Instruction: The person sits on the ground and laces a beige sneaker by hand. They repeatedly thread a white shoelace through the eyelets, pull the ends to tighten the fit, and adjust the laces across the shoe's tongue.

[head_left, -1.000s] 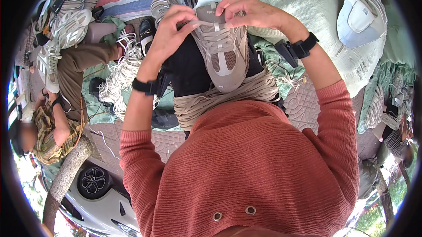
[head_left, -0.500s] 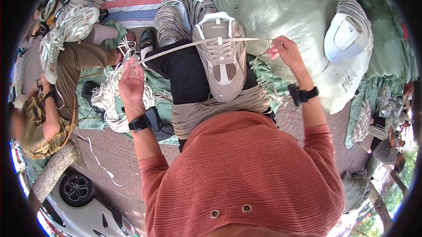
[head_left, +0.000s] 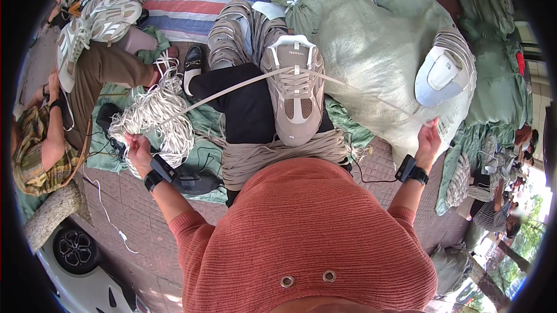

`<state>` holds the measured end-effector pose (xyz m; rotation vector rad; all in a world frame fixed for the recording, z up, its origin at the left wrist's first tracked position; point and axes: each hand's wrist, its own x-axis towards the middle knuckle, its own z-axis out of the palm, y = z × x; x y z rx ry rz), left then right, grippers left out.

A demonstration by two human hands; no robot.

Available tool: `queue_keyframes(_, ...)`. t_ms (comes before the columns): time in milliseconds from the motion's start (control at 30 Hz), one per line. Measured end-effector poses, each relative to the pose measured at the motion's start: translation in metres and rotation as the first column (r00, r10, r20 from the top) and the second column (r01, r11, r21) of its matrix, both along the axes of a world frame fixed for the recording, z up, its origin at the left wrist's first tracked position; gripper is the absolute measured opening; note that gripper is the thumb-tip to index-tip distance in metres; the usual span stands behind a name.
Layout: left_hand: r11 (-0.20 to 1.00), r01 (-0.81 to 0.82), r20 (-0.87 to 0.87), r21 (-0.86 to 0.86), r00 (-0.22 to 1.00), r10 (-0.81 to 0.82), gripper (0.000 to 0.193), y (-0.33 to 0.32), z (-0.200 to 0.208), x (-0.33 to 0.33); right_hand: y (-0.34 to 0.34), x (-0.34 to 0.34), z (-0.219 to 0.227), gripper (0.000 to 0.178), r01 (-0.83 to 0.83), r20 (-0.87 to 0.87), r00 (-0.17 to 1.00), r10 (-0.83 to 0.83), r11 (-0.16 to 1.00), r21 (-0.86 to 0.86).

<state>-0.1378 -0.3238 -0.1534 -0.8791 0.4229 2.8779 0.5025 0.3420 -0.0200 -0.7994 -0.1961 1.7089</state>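
Observation:
A beige and brown sneaker (head_left: 300, 118) rests on my lap, its toe toward me and its laces crossed over the tongue. One flat beige shoelace (head_left: 237, 87) passes through the loop high on the tongue and runs out to both sides. My left hand (head_left: 139, 153) pinches the lace's left end, out beside a pile of white laces. To the right, my right hand (head_left: 429, 143) has closed fingers on the other end, which looks thin and blurred against the sack. A bundle of beige laces (head_left: 255, 167) lies across my lap, between the toe and my sweater.
A stuffed pale green sack (head_left: 371, 63) stands ahead right, with nested shoe uppers (head_left: 445, 72) on it. White laces (head_left: 171, 139) heap on green cloth at left. Another person (head_left: 49, 133) sits far left near pale sneakers (head_left: 113, 18). A striped sheet (head_left: 185, 5) lies ahead.
Both hands have moved outward and toward me, drawing the lace ends farther apart and down. The left fingers, spread before, are now closed. The sneaker stays on my lap.

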Motion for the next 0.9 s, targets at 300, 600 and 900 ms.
queue_keyframes(300,0.482,0.151,-0.006,-0.863,0.951,-0.309,0.023,0.096,0.034,0.022,0.04,-0.04,0.001,0.031,-0.057,0.496,0.866,-0.059,0.975,0.215)
queue_keyframes(600,0.011,-0.039,-0.016,-0.999,0.122,-0.992,0.005,0.345,0.126,0.148,-0.095,-0.365,0.048,0.018,-0.847,0.741,0.51,-0.436,-0.407,0.343)
queue_keyframes(900,-0.272,-0.417,0.201,-0.867,0.208,-0.957,0.008,0.358,0.137,0.17,-0.123,-0.388,0.028,0.015,-0.875,0.981,0.186,-0.048,-0.463,0.143)
